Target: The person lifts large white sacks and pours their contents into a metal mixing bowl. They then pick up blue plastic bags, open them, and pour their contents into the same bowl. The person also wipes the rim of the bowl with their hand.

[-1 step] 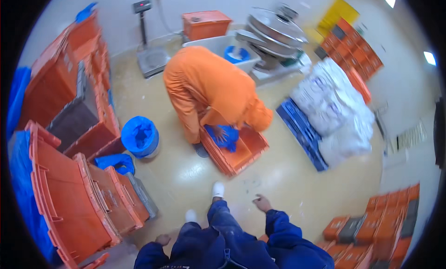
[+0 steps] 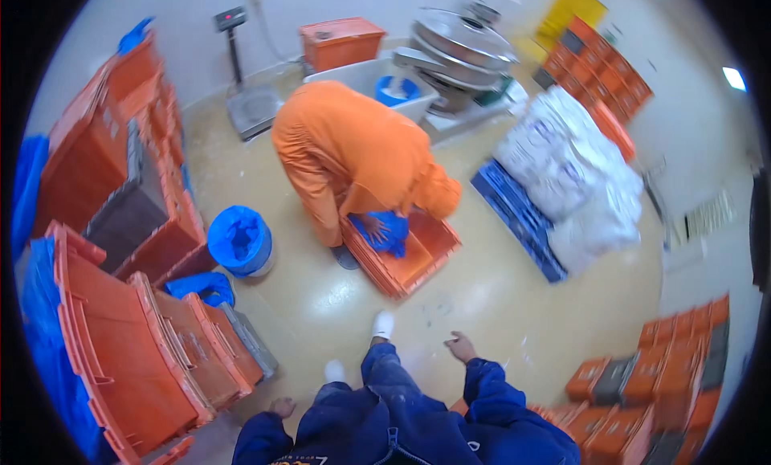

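Note:
I stand on a pale floor in dark blue sleeves and white shoes. My right hand (image 2: 460, 347) hangs at my side with its fingers apart and holds nothing. My left hand (image 2: 281, 406) hangs low by my hip, small and loosely curled; nothing shows in it. In front of me a person in an orange coverall (image 2: 353, 148) bends over an orange crate (image 2: 422, 260) on the floor, with both hands on a blue plastic liner (image 2: 391, 230) inside it. My hands are well apart from that crate.
Stacked orange crates (image 2: 120, 184) line the left side, with more tilted ones (image 2: 161, 344) close by. A blue-lined bucket (image 2: 241, 240), a floor scale (image 2: 250, 105), a round metal sieve machine (image 2: 466, 39), white sacks (image 2: 578, 176) on a blue pallet and crates (image 2: 658, 377) surround the floor.

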{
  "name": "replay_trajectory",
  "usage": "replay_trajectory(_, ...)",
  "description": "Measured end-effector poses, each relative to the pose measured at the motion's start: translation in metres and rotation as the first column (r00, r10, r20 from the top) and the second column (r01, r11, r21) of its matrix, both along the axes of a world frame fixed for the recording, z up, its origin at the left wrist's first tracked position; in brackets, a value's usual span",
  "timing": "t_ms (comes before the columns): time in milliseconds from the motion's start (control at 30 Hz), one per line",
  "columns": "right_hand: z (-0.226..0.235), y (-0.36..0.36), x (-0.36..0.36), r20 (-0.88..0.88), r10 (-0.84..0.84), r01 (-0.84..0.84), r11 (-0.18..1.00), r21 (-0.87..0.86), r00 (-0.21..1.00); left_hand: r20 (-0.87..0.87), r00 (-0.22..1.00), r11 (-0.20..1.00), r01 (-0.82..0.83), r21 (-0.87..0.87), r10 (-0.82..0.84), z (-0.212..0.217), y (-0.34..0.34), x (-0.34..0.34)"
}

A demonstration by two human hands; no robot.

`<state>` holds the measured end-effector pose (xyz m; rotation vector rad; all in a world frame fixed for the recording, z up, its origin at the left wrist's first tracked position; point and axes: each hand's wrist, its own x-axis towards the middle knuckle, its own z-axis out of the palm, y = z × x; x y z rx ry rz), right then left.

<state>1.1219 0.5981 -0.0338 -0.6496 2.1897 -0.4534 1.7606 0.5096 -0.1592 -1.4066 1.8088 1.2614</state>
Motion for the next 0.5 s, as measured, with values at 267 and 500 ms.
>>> replay_trajectory(267, -0.041, 0.247, 0.091, -0.062, -0.197, 0.206, 0.938, 0.279, 0.978, -0.366, 0.906, 0.943, -0.288, -0.167, 0.212, 0.096, -0.112, -0.103)
replay_trajectory(500, -0.107, 0.334, 0.119, 0.061, -0.025, 0.015, 0.987, 0.163, 0.998, -0.283, 0.945, 0.985, 0.14, -0.105, -0.164, 0.139, -0.075, -0.249)
